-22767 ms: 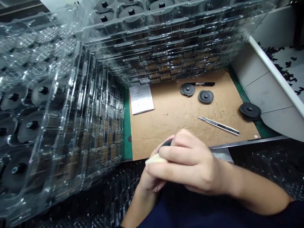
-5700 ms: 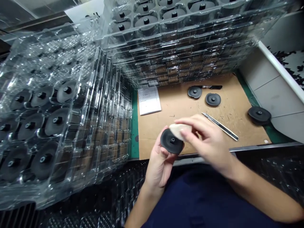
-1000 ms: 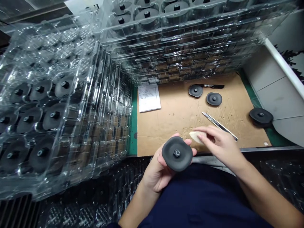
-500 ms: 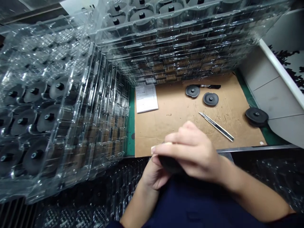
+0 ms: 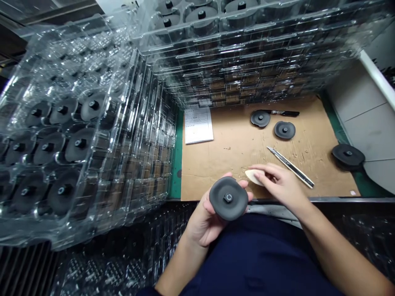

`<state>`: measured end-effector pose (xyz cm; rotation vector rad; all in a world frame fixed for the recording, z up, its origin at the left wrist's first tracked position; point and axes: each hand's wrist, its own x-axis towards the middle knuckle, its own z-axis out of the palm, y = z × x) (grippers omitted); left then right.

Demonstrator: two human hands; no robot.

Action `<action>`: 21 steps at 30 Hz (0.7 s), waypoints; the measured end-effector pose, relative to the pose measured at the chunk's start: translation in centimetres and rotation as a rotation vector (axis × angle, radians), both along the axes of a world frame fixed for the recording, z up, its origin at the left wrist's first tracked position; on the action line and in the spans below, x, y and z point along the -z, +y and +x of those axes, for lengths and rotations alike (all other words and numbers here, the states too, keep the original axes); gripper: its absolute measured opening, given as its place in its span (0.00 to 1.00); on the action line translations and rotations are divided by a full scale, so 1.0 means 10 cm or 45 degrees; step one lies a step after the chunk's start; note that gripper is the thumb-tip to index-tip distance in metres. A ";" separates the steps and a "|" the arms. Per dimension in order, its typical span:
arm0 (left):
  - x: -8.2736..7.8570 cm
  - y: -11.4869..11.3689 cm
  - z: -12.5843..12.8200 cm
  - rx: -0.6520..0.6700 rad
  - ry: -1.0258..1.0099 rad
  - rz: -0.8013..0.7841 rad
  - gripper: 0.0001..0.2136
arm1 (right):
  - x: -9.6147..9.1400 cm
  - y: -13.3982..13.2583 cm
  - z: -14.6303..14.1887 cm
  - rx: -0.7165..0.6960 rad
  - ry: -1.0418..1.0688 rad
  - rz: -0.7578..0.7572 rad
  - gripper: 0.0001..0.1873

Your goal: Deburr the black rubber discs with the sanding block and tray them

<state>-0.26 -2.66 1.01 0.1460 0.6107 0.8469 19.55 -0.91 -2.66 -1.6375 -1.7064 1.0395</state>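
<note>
My left hand (image 5: 205,222) is shut on a black rubber disc (image 5: 220,199), holding it up with its central hex-headed stud facing me. My right hand (image 5: 279,185) sits just to the right of the disc, not touching it. Its fingertips pinch a small cream-coloured block (image 5: 253,177), partly hidden by the fingers. A utility knife (image 5: 290,167) lies on the cardboard just beyond my right hand.
Stacks of clear plastic trays (image 5: 247,53) holding black discs rise at the back and left. A brown cardboard sheet (image 5: 234,154) on a green mat (image 5: 177,172) carries a printed paper (image 5: 198,125), a black marker (image 5: 286,113) and loose discs (image 5: 284,130). Another disc (image 5: 348,155) lies at the right.
My right hand has moved right, off the disc, with the cream block still in its fingers. The disc's face, covered a moment ago, now shows in my left hand.
</note>
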 end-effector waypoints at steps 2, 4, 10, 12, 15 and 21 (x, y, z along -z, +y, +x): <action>-0.03 0.00 0.02 -0.007 0.033 0.013 0.29 | -0.32 0.03 -0.08 0.031 0.067 0.207 0.12; -0.04 -0.01 0.03 -0.019 0.110 0.012 0.30 | -0.60 0.04 -0.17 -0.120 0.162 0.469 0.14; 0.03 -0.04 0.01 -0.127 0.313 -0.003 0.30 | -0.79 0.04 -0.23 -0.396 -0.092 0.491 0.15; 0.04 -0.04 0.03 -0.139 0.252 0.007 0.31 | -0.77 0.03 -0.22 -0.360 -0.047 0.554 0.17; 0.01 -0.02 0.06 -0.154 0.303 0.034 0.26 | -0.79 0.01 -0.22 -0.404 0.056 0.585 0.17; -0.01 0.01 0.07 -0.147 0.262 0.031 0.27 | -0.85 0.03 -0.25 -0.386 -0.006 0.598 0.16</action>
